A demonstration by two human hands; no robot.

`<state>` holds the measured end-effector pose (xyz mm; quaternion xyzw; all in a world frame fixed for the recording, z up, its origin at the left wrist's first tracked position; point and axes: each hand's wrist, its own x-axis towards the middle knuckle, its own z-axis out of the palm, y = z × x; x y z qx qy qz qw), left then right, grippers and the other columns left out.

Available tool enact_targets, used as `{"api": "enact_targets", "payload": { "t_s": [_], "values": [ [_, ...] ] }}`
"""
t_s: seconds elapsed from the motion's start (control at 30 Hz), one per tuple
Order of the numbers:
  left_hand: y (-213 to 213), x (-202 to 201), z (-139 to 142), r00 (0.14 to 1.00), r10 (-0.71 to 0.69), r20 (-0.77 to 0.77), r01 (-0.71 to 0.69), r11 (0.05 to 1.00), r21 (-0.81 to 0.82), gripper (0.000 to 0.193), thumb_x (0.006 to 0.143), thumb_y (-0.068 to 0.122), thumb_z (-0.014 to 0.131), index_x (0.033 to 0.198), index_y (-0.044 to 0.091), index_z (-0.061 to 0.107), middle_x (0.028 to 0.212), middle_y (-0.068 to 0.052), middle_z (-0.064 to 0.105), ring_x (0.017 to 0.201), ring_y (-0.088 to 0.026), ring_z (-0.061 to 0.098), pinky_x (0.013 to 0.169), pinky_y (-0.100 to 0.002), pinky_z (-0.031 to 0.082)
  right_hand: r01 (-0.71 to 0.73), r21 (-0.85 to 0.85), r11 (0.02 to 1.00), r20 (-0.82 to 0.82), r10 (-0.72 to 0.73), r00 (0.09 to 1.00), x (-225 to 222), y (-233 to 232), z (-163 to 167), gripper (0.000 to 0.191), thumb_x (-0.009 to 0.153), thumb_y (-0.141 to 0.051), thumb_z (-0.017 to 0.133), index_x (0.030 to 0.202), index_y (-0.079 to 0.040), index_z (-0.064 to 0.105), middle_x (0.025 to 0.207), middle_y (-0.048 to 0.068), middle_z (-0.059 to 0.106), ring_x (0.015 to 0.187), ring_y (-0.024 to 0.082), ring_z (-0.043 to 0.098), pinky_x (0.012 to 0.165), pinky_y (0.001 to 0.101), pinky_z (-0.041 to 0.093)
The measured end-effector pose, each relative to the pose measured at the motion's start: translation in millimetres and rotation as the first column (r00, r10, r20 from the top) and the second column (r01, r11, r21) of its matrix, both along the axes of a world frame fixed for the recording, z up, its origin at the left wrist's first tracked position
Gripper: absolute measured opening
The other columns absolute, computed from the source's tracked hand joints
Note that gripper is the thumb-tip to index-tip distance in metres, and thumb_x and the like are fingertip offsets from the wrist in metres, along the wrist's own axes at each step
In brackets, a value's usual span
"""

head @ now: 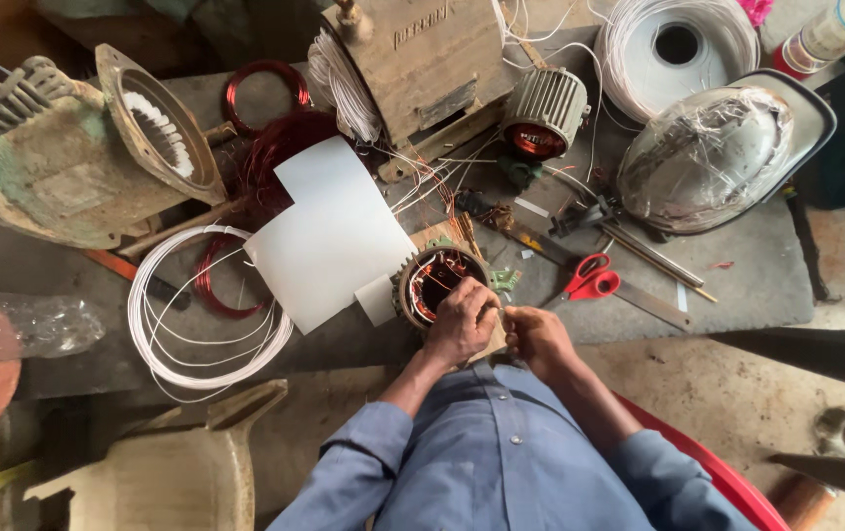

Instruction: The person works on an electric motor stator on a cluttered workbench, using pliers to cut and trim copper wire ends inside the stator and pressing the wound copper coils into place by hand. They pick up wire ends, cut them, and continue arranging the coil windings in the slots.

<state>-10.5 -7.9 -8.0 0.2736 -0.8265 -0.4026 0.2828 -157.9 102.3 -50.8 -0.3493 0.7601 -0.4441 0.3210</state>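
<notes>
A small round motor stator with copper windings stands on the workbench just in front of me. My left hand rests against its near rim, fingers curled on the core. Beside it, my right hand has its fingers pinched together on something small and pale at the stator's edge; what it is I cannot tell. The two hands nearly touch. White insulating paper sheets lie to the left of the stator, and a small piece sits against it.
Red-handled scissors and a metal ruler lie right of the stator. A white wire coil, red copper coils, a rusty motor housing, another stator, a white sleeve spool and a plastic-wrapped fan motor crowd the bench.
</notes>
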Motion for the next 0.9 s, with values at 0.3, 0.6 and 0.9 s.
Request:
{"api": "enact_targets", "payload": {
  "t_s": [0.3, 0.6, 0.9],
  "values": [
    [1, -1, 0, 1.000, -0.005, 0.008, 0.005, 1.000, -0.014, 0.009, 0.089, 0.011, 0.068, 0.095, 0.005, 0.063, 0.098, -0.014, 0.061, 0.092, -0.034, 0.065, 0.080, -0.044, 0.054, -0.397, -0.177, 0.901, -0.816, 0.091, 0.570, -9, 7, 42, 0.015, 0.082, -0.016, 0.073, 0.095, -0.011, 0.068, 0.088, 0.008, 0.064, 0.075, 0.028, 0.059, 0.066, 0.0399, 0.048],
    [1, -1, 2, 1.000, 0.005, 0.026, -0.005, 1.000, -0.004, 0.007, 0.089, 0.010, 0.067, 0.094, 0.006, 0.064, 0.097, -0.013, 0.061, 0.091, -0.032, 0.066, 0.078, -0.044, 0.055, 0.106, 0.046, 0.993, 0.278, -0.114, 0.954, 0, -1, -7, 0.013, 0.088, -0.013, 0.075, 0.096, -0.004, 0.071, 0.085, 0.007, 0.064, 0.066, 0.016, 0.058, 0.058, 0.0321, 0.045],
    [-3, 4, -4, 0.999, -0.011, -0.042, 0.011, 1.000, 0.012, 0.007, 0.088, 0.007, 0.068, 0.093, 0.005, 0.065, 0.095, -0.014, 0.062, 0.089, -0.034, 0.065, 0.078, -0.044, 0.054, -0.472, -0.165, 0.866, -0.791, 0.170, 0.588, -11, -4, 54, 0.019, 0.081, -0.019, 0.078, 0.096, -0.011, 0.070, 0.099, 0.008, 0.065, 0.088, 0.029, 0.059, 0.076, 0.0430, 0.047]
  ]
}}
